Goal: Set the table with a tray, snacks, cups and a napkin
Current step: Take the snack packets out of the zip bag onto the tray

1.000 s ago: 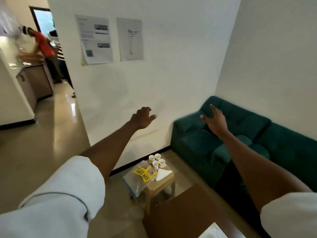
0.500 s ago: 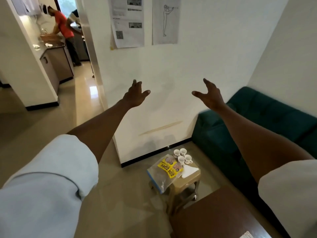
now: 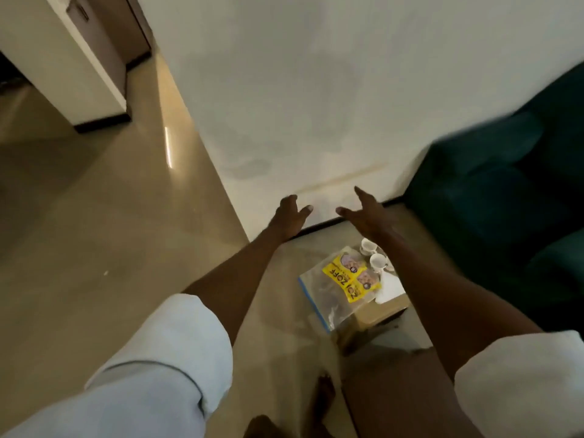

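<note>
A small tan stool (image 3: 376, 316) stands on the floor near the wall. On it lie a clear zip bag (image 3: 328, 295) with yellow snack packets (image 3: 349, 276), two visible white cups (image 3: 373, 254) and a white napkin (image 3: 390, 287). My left hand (image 3: 289, 218) and my right hand (image 3: 366, 213) are stretched out in the air in front of me, palms facing each other, fingers spread and holding nothing. My right forearm crosses above the cups and hides part of them. No tray shows.
A dark green sofa (image 3: 505, 191) fills the right side. A brown wooden table (image 3: 398, 399) sits at the lower right under my arm. White wall ahead; beige floor (image 3: 94, 232) opens to the left toward a cabinet corner (image 3: 94, 90). My bare foot (image 3: 322, 396) shows below.
My view has tipped down and both hands have dropped lower and drawn closer together. The stool with the snacks and cups now lies just under my right forearm.
</note>
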Demonstrator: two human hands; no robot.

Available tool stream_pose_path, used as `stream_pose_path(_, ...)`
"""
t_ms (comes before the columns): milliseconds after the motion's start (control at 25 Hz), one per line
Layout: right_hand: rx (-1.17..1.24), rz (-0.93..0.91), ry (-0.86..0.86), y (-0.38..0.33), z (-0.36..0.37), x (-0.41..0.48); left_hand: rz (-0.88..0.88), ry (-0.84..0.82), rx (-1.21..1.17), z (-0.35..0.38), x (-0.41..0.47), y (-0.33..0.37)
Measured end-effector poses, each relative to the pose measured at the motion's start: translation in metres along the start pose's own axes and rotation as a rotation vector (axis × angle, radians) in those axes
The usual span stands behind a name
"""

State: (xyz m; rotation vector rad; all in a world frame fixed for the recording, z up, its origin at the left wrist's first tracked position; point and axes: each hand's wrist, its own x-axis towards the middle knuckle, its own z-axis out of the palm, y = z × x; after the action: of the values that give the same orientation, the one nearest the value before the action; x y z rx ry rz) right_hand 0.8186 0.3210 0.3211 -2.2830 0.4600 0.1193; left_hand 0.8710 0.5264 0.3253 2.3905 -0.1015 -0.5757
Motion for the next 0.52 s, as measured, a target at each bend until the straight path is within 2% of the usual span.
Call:
stream_pose_path(200, -0.031, 0.177, -0.253, 0.101, 0.158, 0.005, -0.380, -0.195, -0.142, 0.143, 0.044, -0.115)
stream_pose_path(360, -0.098, 0.201, -0.274, 0.172, 0.233, 0.003, -0.637, -0.305, -0.393, 0.229, 0.060, -0.170)
stream_pose_path(520, -0.200, 0.174, -0.270, 0.208, 0.279, 0.015, -0.824, -0.230, -0.755, 0.274, 0.083, -0.204)
